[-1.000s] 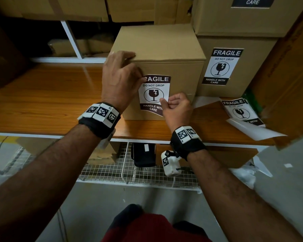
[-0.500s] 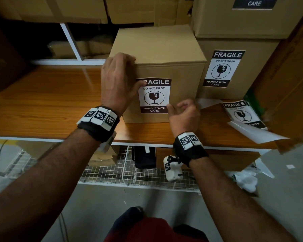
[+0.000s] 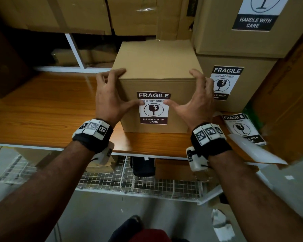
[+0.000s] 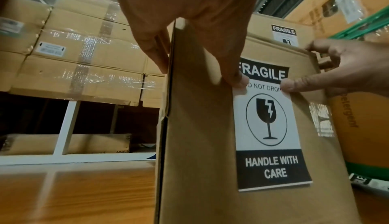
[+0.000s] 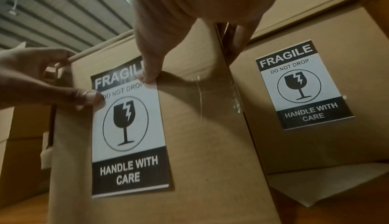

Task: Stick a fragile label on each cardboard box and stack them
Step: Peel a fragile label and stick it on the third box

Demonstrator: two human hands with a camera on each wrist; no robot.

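A plain cardboard box (image 3: 156,58) stands on the wooden shelf (image 3: 42,110) with a black and white fragile label (image 3: 153,109) flat on its front face. My left hand (image 3: 110,96) holds the box's upper left corner, fingers curled over the top edge, thumb pressing the label's left edge. My right hand (image 3: 196,102) mirrors it at the upper right corner, thumb on the label's right edge. The left wrist view shows the label (image 4: 267,124) with both thumbs at the "DO NOT DROP" line. In the right wrist view the label (image 5: 128,127) lies smooth on the box.
Two labelled boxes are stacked just right of it, lower (image 3: 252,70) and upper (image 3: 217,32). A pile of spare labels (image 3: 241,128) and a white backing sheet (image 3: 252,151) lie on the shelf at right. More cartons (image 3: 77,13) sit behind. A wire rack (image 3: 129,180) hangs below.
My right hand rose from the label's lower right corner to the box's upper right corner. My left hand slid left onto the upper left corner. The label now lies straight and flat.
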